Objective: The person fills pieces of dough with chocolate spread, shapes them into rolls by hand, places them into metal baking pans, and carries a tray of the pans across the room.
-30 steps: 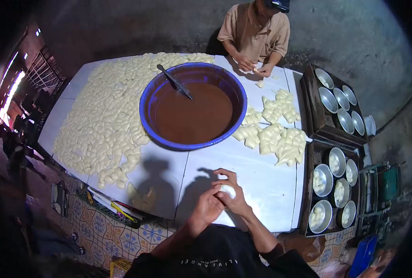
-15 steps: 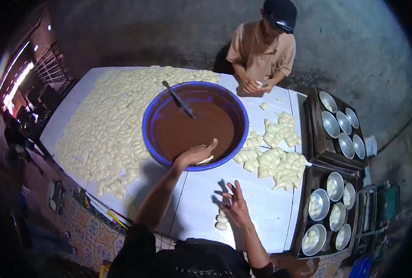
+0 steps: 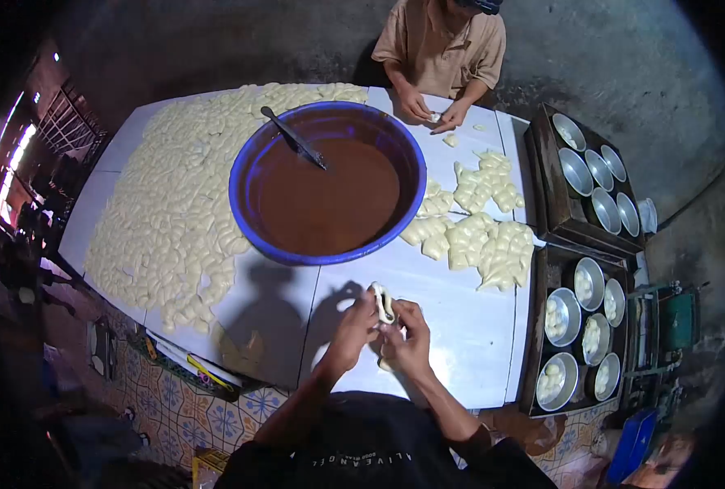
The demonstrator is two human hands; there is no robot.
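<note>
Over the near part of the table, my left hand (image 3: 353, 332) and my right hand (image 3: 411, 341) come together, both closed around a pale dough piece (image 3: 384, 305). The dough is bent up into a loop, with a dark hollow in its middle. Partly hidden below my hands, a bit of pale dough (image 3: 384, 365) lies on the tabletop. Just beyond stands a blue basin (image 3: 238, 213) of smooth brown filling (image 3: 330, 196). A dark spatula-like tool (image 3: 293, 138) leans in it, its handle over the far rim.
Many flattened dough pieces (image 3: 163, 204) cover the table's left side; more dough sheets (image 3: 468, 240) lie right of the basin. Wooden crates with round metal tins (image 3: 560, 316) stand along the right edge, some tins holding dough balls. Across the table, a co-worker's hands (image 3: 434, 114) handle a small pale piece.
My left hand has left the basin with the dough and come back toward me. My right hand, open before, has closed on the dough too. The view has tilted down.
</note>
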